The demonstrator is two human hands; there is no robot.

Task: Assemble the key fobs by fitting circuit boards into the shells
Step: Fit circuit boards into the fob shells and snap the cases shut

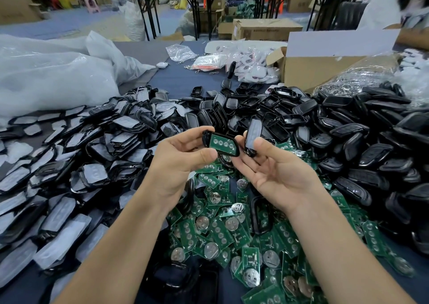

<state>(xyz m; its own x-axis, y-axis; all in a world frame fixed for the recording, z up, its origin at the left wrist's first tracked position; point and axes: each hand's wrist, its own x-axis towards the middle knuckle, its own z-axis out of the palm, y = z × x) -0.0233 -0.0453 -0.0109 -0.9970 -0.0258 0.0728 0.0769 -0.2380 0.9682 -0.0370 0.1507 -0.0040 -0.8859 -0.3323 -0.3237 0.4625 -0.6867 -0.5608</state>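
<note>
- Head view, looking down on a dark table (181,78) heaped with parts. Two bare forearms reach in from the bottom edge.
- The left hand (183,162) is raised at centre. Its thumb and fingers curl around a black lower shell (206,138), gripping it with the open side facing the camera.
- A green circuit board (223,143) lies inside that shell with its row of round contact pads showing. Whether it is fully seated cannot be told.
- The right hand (276,173), palm up just beside the left, pinches a second shell half (253,134) between thumb and fingertips and holds it on edge. It is close to the first shell, but whether the two touch is unclear.
- Beneath the hands lies a pile of loose boards (232,229), many carrying round silver cells. A mound of black shells (348,129) fills the right side, and film-backed pieces (92,152) fill the left.
- Behind these stand a cardboard box (313,71) and white plastic bags (46,76).
- The step in hand appears to be closing the cover over the fitted board.
- To do it well, first check that the board sits flat inside the rim. Then match the two outlines end for end, and press evenly around the edge rather than at one corner, so no clip bends and the board is not trapped.
</note>
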